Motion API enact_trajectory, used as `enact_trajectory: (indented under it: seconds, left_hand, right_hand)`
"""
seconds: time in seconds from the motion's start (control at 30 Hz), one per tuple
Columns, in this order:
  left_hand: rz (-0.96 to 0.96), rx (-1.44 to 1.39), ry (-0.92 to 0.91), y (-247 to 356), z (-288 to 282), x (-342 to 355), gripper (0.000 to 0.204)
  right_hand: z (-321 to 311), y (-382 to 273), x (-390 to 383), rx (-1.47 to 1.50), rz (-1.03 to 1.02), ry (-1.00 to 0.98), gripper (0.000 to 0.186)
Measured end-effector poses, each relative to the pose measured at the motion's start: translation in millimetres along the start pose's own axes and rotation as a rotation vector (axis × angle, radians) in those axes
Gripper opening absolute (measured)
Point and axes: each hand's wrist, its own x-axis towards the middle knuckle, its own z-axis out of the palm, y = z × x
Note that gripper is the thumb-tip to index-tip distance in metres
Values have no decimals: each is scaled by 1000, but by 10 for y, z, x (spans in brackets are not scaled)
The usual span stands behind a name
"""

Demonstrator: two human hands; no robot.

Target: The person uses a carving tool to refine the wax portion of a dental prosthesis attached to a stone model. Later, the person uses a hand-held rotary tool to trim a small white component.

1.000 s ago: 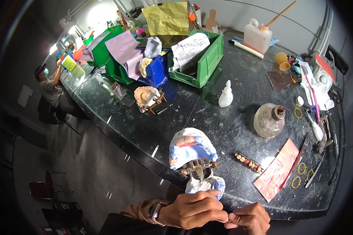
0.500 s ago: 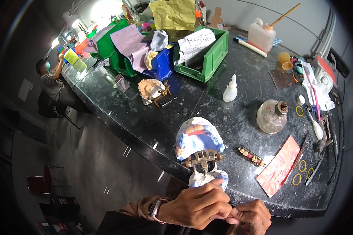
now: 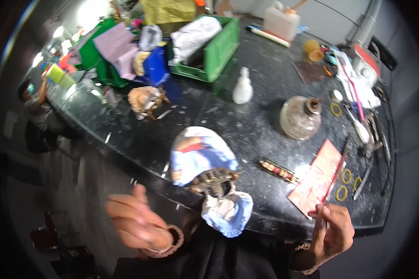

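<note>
Dark speckled bench (image 3: 265, 125), cluttered. Blue-white cloth bundle (image 3: 205, 160) at near edge, centre frame. Left hand (image 3: 137, 223) blurred, empty, loosely curled; right hand (image 3: 333, 228) pinches thin object at red packet (image 3: 316, 176). Advice: steady bundle before working.

This is a workshop. A big dark worktable (image 3: 246, 125) fills the frame, messy with scraps. Green bins (image 3: 219, 51) sit at the top, and hand tools (image 3: 368, 139) lie at the right.

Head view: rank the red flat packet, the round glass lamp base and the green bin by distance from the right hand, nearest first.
1. Red flat packet: beside the right hand, at the table's near edge.
2. Round glass lamp base: mid-table, beyond the packet.
3. Green bin: far side, toward the left.
</note>
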Motion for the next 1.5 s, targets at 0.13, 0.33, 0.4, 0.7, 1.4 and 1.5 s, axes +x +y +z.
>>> enact_trajectory:
  seconds: [0.13, 0.33, 0.4, 0.7, 1.4, 1.5]
  left_hand:
    - [-106, 90, -42, -355, -65, 119, 22]
    - [-257, 80, -108, -687, 30, 41, 23]
    - [-298, 82, -124, -715, 35, 26, 28]
    - [-347, 200, -138, -703, 37, 55, 45]
    - [-371, 177, -198, -644, 61, 100, 35]
    - [-481, 24, -269, -555, 25, 125, 39]
  right_hand:
    - [-106, 49, 101, -111, 88, -4, 20]
    - [173, 64, 303, -338, 2, -70, 20]
    - [307, 91, 355, -374, 58, -66, 17]
    - [430, 188, 382, -450, 175, -316, 15]
    - [507, 124, 378, -475, 123, -297, 18]
    - [542, 112, 387, -475, 37, -281, 18]
